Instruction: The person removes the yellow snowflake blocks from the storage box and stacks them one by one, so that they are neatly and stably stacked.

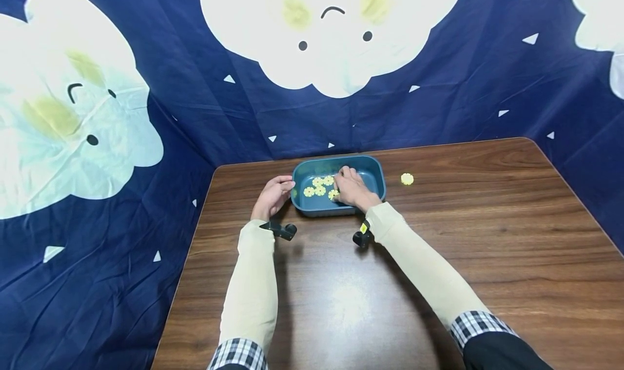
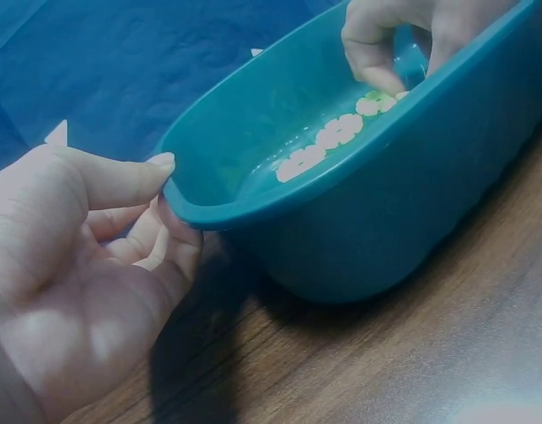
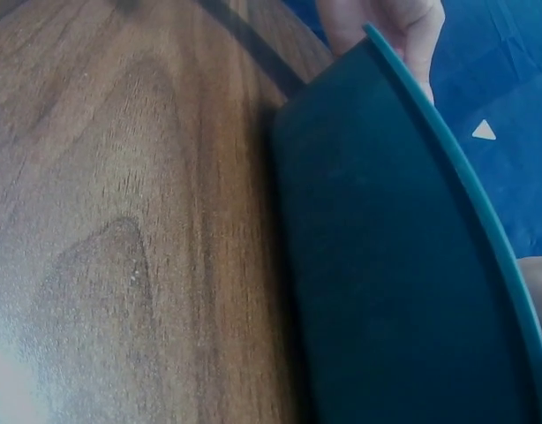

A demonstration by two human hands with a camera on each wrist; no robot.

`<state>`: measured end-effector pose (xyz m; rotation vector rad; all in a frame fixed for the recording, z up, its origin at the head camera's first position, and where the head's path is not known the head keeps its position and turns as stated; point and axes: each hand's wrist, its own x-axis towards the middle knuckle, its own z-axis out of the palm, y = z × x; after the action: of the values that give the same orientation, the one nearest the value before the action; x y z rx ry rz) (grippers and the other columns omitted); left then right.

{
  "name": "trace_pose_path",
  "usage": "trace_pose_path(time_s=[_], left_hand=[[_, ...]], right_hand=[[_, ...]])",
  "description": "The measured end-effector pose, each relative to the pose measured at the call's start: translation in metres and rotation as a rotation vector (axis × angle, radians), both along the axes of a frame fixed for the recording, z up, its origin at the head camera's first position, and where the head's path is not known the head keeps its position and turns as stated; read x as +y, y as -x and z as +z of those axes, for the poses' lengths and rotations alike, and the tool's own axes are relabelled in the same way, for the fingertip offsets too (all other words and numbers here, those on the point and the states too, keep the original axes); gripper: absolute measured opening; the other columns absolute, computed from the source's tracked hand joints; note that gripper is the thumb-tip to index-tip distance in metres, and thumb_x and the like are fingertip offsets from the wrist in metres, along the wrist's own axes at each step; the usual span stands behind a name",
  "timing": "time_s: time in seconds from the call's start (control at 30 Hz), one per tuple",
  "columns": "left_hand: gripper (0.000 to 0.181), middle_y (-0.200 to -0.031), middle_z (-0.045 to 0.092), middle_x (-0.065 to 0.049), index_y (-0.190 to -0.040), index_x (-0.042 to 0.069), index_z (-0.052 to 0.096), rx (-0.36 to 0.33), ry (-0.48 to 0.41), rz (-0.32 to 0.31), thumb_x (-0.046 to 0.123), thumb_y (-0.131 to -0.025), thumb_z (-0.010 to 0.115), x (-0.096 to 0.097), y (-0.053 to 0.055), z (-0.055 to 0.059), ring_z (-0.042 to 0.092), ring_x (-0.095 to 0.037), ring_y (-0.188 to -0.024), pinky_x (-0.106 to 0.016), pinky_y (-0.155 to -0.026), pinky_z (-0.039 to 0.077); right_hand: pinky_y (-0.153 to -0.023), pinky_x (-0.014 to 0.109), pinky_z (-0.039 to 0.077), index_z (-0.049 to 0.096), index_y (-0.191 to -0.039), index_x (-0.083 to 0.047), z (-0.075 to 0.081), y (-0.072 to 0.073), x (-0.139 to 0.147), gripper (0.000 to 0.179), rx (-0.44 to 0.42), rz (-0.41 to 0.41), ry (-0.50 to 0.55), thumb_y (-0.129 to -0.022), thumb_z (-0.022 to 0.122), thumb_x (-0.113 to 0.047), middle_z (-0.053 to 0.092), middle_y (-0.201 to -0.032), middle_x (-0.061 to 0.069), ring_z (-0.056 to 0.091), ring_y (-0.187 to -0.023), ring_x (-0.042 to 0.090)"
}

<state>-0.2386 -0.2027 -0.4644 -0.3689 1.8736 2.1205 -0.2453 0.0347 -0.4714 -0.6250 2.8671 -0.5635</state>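
A teal plastic basin [image 1: 336, 212] with rounded corners stands on the table. My left hand [image 1: 273, 195] pinches its left rim, thumb on top and fingertips below, as the left wrist view shows [image 2: 94, 238]. Several yellow flower-shaped pieces [image 1: 319, 190] lie on the basin floor, left of my right hand. Reaching over the near wall, my right hand [image 1: 352, 188] has its fingers curled down inside and pinches one yellow flower-shaped piece [image 1: 333, 195]. In the right wrist view the basin's outer wall [image 3: 386, 247] hides most of that hand.
One more yellow flower-shaped piece [image 1: 407, 179] lies on the wooden table [image 1: 463, 207] to the right of the basin. A dark blue cloth with cloud prints [image 1: 273, 110] hangs behind the table's far edge and along both sides.
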Motion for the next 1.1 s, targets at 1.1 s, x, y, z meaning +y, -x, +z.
trace_pose_path(time_s=[1.1], left_hand=[[0.017,-0.082,0.054,0.003,-0.111,0.003,0.047,0.003,0.006,-0.005,-0.001,-0.095,0.051,-0.001,0.002,-0.002,0.048,-0.009,-0.07,-0.019,-0.066,0.044]], right_hand=[[-0.099,0.043,0.038,0.063,-0.083,-0.012,0.011,-0.004,0.012,0.016,-0.102,-0.026,0.34,-0.088,0.069,-0.026,0.057,-0.107,0.012,0.049,-0.107,0.027]])
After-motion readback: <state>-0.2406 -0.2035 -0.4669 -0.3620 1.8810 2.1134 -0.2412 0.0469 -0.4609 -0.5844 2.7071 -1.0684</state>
